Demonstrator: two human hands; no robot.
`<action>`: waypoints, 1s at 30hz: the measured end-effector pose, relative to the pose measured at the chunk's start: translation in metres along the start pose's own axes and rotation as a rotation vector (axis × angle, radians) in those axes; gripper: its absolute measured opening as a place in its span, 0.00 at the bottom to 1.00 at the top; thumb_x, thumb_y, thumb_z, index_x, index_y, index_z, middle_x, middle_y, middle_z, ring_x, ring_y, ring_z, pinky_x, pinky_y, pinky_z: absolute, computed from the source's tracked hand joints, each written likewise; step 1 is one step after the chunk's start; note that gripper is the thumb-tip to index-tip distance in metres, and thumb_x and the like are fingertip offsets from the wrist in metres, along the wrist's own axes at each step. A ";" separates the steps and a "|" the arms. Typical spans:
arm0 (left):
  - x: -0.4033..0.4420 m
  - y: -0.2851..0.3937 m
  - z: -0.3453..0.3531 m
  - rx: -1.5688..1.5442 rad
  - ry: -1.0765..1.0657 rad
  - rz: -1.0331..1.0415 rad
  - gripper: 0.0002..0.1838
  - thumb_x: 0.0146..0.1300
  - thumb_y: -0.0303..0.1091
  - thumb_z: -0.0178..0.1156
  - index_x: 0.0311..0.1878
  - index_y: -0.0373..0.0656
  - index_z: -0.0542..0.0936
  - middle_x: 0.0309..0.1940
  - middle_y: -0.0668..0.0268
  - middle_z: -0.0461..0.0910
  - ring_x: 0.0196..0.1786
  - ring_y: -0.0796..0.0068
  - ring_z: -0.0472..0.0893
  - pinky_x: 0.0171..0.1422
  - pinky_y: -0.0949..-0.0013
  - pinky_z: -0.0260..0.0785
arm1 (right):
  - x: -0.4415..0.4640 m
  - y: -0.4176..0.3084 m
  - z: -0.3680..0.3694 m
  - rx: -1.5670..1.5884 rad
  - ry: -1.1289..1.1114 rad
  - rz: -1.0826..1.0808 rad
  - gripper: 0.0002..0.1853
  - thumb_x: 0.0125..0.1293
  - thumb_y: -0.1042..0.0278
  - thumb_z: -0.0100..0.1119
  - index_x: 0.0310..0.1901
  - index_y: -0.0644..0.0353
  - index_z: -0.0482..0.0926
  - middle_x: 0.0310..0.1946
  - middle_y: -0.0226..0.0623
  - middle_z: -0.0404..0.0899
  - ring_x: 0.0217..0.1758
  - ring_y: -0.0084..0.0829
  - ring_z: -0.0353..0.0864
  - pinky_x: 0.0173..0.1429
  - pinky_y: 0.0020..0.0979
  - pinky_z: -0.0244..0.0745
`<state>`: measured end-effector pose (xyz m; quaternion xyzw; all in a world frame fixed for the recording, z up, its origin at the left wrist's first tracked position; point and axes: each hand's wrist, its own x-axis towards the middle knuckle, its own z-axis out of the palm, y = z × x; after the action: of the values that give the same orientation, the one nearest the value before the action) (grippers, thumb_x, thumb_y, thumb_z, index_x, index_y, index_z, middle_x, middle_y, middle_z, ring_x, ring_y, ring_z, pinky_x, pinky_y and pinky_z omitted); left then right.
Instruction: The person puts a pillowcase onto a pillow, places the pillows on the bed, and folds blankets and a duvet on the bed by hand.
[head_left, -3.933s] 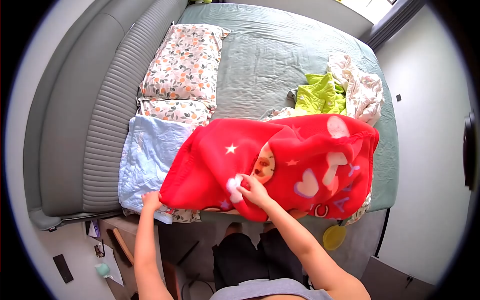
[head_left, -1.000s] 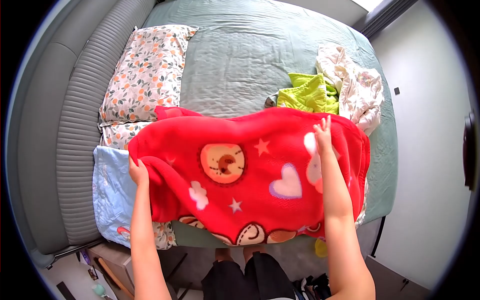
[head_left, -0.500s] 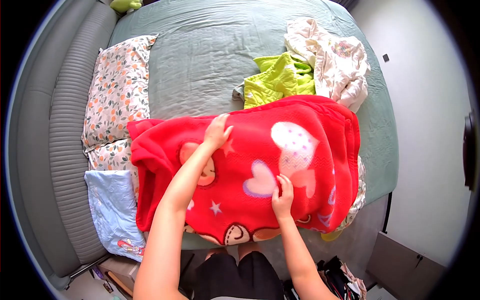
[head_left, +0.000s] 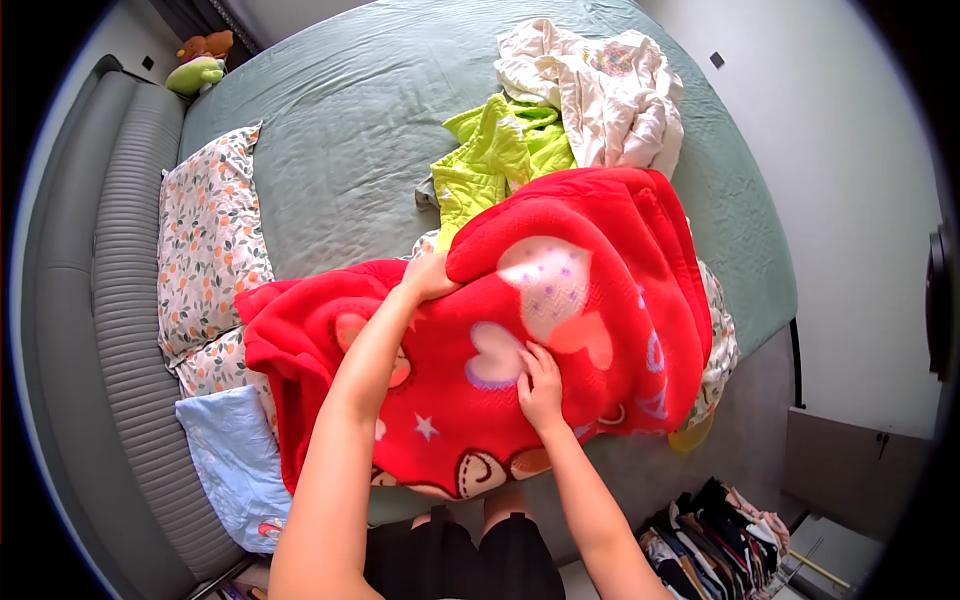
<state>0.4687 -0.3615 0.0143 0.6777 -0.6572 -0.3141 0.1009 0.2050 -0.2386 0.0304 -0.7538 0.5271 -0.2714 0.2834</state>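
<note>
A thick red blanket (head_left: pixel 450 400) with hearts, stars and cartoon shapes lies folded across the near side of the bed. My left hand (head_left: pixel 430 278) has hold of its far edge near the middle, and the cloth beside it is lifted and bunched; the fingertips are hidden in the fold. On top of the blanket, by a pale heart, rests my right hand (head_left: pixel 541 388) with its fingers apart. Just beyond the blanket lie a lime-green quilted piece (head_left: pixel 490 160) and a crumpled white cloth (head_left: pixel 610 95) with a colored print.
Orange-patterned pillows (head_left: pixel 212 235) and a light blue folded cloth (head_left: pixel 235 460) lie along the grey padded headboard (head_left: pixel 125 300). A patterned cloth (head_left: pixel 722 345) shows under the blanket's right end. Plush toys (head_left: pixel 197 72) sit at the far left corner. Hanging clothes (head_left: pixel 715 545) are at the lower right.
My left hand has gone from lying on the blanket to gripping its far edge, which is pulled up and back. My right hand stays on the blanket. The view has shifted.
</note>
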 end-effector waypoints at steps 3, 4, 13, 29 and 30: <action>-0.042 -0.016 0.013 -0.208 0.046 0.170 0.29 0.43 0.55 0.58 0.48 0.51 0.75 0.40 0.53 0.78 0.44 0.52 0.76 0.49 0.58 0.66 | -0.059 -0.013 0.009 -0.013 0.313 0.230 0.20 0.51 0.78 0.51 0.49 0.61 0.71 0.53 0.43 0.67 0.55 0.44 0.66 0.60 0.38 0.60; -0.057 -0.019 0.008 -0.217 -0.100 0.037 0.31 0.42 0.49 0.61 0.51 0.45 0.73 0.43 0.55 0.78 0.48 0.57 0.75 0.52 0.63 0.65 | -0.085 -0.018 0.010 -0.122 0.423 0.317 0.20 0.52 0.78 0.51 0.50 0.61 0.70 0.54 0.44 0.66 0.55 0.45 0.66 0.61 0.39 0.59; -0.160 -0.027 -0.011 -0.650 -0.132 0.051 0.28 0.47 0.38 0.56 0.53 0.36 0.70 0.48 0.56 0.75 0.50 0.64 0.75 0.54 0.67 0.65 | -0.242 0.008 0.079 1.495 0.416 1.697 0.28 0.66 0.45 0.32 0.58 0.55 0.64 0.57 0.35 0.67 0.59 0.36 0.66 0.62 0.41 0.61; -0.328 0.022 -0.157 -1.411 0.137 -0.028 0.18 0.45 0.29 0.51 0.44 0.38 0.74 0.37 0.62 0.77 0.38 0.69 0.77 0.44 0.71 0.70 | -0.211 -0.112 -0.116 1.568 0.230 0.614 0.23 0.55 0.71 0.58 0.54 0.64 0.68 0.48 0.39 0.74 0.50 0.35 0.75 0.56 0.36 0.70; -0.332 0.011 -0.169 -1.453 0.217 0.039 0.18 0.47 0.31 0.50 0.43 0.37 0.74 0.38 0.61 0.77 0.39 0.69 0.77 0.45 0.69 0.70 | -0.210 -0.112 -0.145 1.548 0.227 0.571 0.23 0.56 0.70 0.58 0.54 0.63 0.68 0.48 0.39 0.74 0.49 0.35 0.75 0.54 0.35 0.71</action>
<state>0.5740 -0.0928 0.2501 0.4556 -0.2814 -0.5997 0.5947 0.1116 -0.0279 0.1869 -0.1512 0.3879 -0.5490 0.7248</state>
